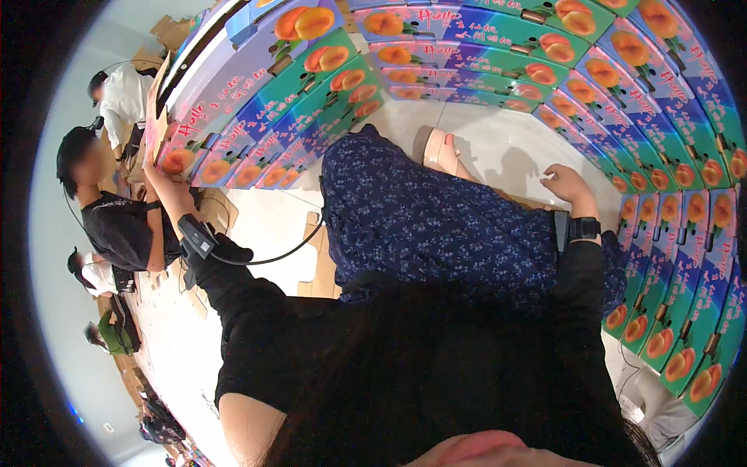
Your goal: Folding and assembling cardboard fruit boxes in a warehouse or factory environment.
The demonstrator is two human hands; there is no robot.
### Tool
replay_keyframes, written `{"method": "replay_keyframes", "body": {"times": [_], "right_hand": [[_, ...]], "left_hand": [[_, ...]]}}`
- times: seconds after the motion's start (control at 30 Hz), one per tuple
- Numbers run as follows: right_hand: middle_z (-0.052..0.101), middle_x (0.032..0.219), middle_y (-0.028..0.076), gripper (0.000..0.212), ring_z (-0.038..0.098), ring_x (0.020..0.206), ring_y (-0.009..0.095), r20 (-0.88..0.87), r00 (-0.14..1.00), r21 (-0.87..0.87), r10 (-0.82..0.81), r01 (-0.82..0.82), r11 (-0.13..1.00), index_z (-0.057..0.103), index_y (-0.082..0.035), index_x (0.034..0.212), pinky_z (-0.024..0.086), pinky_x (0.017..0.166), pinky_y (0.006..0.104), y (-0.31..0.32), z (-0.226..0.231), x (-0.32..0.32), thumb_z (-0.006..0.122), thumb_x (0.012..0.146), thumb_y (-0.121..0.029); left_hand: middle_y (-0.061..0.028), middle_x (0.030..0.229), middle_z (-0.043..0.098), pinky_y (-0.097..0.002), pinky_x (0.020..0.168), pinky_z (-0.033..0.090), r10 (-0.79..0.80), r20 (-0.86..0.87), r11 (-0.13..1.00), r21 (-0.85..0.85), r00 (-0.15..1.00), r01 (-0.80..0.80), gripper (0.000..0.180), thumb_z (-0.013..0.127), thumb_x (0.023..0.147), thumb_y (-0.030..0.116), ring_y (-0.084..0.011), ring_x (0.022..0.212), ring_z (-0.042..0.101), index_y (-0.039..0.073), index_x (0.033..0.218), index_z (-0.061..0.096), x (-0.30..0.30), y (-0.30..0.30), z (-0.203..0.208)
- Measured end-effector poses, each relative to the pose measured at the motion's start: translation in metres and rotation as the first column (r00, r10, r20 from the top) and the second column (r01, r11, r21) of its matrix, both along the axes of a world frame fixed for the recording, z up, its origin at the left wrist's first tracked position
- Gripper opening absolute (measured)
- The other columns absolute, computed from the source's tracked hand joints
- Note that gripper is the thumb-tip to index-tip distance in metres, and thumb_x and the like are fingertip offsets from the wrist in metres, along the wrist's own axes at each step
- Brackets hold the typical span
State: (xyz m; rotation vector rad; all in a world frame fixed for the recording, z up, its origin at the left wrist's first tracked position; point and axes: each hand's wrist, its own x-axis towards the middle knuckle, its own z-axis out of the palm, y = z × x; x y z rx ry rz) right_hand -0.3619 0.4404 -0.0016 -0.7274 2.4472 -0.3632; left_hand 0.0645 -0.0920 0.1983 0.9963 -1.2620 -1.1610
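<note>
My left hand [160, 180] reaches out to the left and holds the edge of the top fruit box [226, 89], beside its raised brown cardboard flap [159, 132]. Some of its fingers are hidden there. That printed box, blue, purple and green with orange fruit pictures, tops a stack of similar boxes [315, 97]. Over the pale floor on the right, my right hand [569, 185] hovers with fingers loosely bent and apart, holding nothing. A wall of stacked fruit boxes [673, 144] stands close to it. Both wrists carry dark strapped devices.
More stacked fruit boxes [467, 54] line the far side, and others [677, 288] stand at the right. Flattened cardboard [320, 261] lies on the floor. A cable [284, 257] runs from my left wrist. Several people work at left, the nearest a person in black [117, 222].
</note>
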Motion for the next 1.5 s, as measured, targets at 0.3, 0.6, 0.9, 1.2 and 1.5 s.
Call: {"method": "replay_keyframes", "body": {"times": [0.3, 0.6, 0.9, 1.2, 1.5], "right_hand": [[0.063, 0.096, 0.02, 0.037, 0.06, 0.091, 0.033, 0.004, 1.0, -0.001, 0.006, -0.006, 1.0, 0.062, -0.005, 0.1, 0.047, 0.079, 0.038, 0.0, 0.001, -0.001, 0.066, 0.072, -0.029], [0.063, 0.094, 0.02, 0.036, 0.06, 0.089, 0.034, -0.033, 0.999, -0.036, 0.018, -0.019, 0.999, 0.063, -0.005, 0.099, 0.047, 0.079, 0.0388, -0.002, 0.0, 0.0, 0.066, 0.071, -0.027], [0.063, 0.085, 0.017, 0.037, 0.06, 0.079, 0.029, -0.058, 0.997, -0.064, 0.04, -0.044, 0.997, 0.062, -0.004, 0.1, 0.048, 0.072, 0.0362, 0.001, -0.008, -0.003, 0.065, 0.073, -0.028], [0.063, 0.086, 0.017, 0.038, 0.061, 0.08, 0.03, -0.042, 0.999, -0.044, 0.023, -0.025, 0.999, 0.062, -0.004, 0.101, 0.048, 0.073, 0.0362, 0.0, -0.004, -0.002, 0.065, 0.073, -0.029], [0.063, 0.084, 0.016, 0.038, 0.06, 0.079, 0.028, -0.042, 0.999, -0.045, 0.024, -0.025, 0.999, 0.062, -0.004, 0.102, 0.047, 0.071, 0.0355, 0.001, -0.004, -0.002, 0.065, 0.073, -0.029]], "left_hand": [[-0.0068, 0.103, 0.057, -0.0313, 0.082, 0.043, 0.062, -0.118, 0.996, -0.054, 0.991, -0.068, 0.04, 0.042, 0.088, 0.039, -0.0201, 0.092, 0.056, 0.006, 0.109, 0.053, -0.012, 0.019, -0.002], [-0.007, 0.105, 0.057, -0.0329, 0.083, 0.043, 0.046, -0.094, 0.998, -0.041, 0.995, -0.05, 0.045, 0.042, 0.087, 0.042, -0.0211, 0.096, 0.056, 0.006, 0.113, 0.051, -0.01, 0.011, -0.002], [-0.0081, 0.108, 0.055, -0.0355, 0.083, 0.045, 0.012, -0.062, 1.0, -0.017, 0.998, -0.013, 0.051, 0.041, 0.086, 0.045, -0.0231, 0.098, 0.055, 0.007, 0.118, 0.048, -0.005, 0.014, -0.002], [-0.0067, 0.112, 0.053, -0.0375, 0.085, 0.042, 0.083, 0.046, 0.996, 0.04, 0.995, -0.085, 0.056, 0.04, 0.084, 0.054, -0.0216, 0.102, 0.052, 0.011, 0.119, 0.048, -0.006, 0.021, 0.003], [-0.0059, 0.117, 0.051, -0.0373, 0.085, 0.041, 0.053, 0.059, 0.997, 0.049, 0.997, -0.056, 0.056, 0.04, 0.084, 0.053, -0.0207, 0.104, 0.05, 0.012, 0.121, 0.045, -0.003, 0.013, 0.001]]}}
